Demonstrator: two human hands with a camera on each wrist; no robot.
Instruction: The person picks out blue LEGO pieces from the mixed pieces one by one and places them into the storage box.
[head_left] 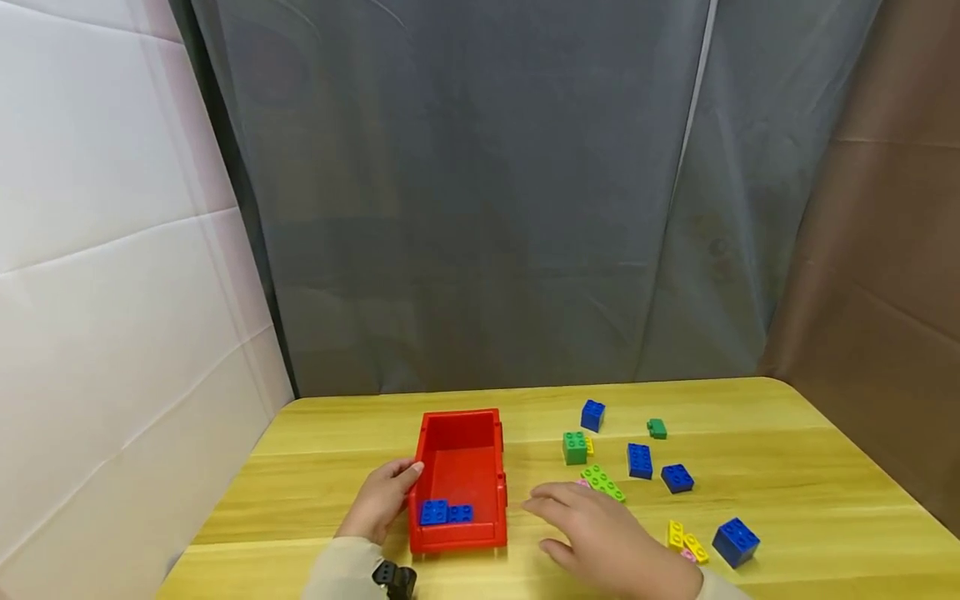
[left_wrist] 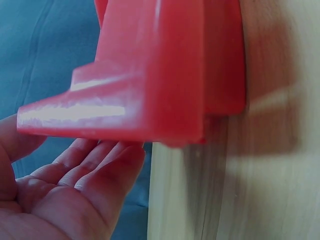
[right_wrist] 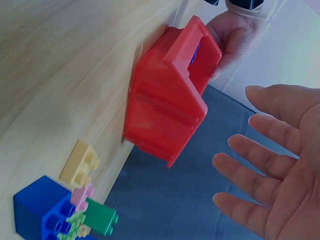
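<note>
My left hand point(head_left: 378, 502) grips the rim of the red bin point(head_left: 459, 537) at its nine o'clock side; my right hand point(head_left: 600, 535) holds nothing, fingers loosely spread, between three and four o'clock from the bin; the bin stands on the surface point(head_left: 315, 467) with two blue bricks point(head_left: 433, 512) in its six o'clock end; a careless lift of my left hand could, I judge, tip it and slide them about; a low swing of my right could knock its wall; that hand also partly hides a pink brick point(head_left: 583, 482) beside the lime brick point(head_left: 603, 483) at its twelve, so I might misjudge a pinch; my right wrist could sweep the yellow bricks point(head_left: 675, 535) at three; farther out, a green brick point(head_left: 574, 448) stands near eleven, a large blue brick point(head_left: 736, 542) at three.
</note>
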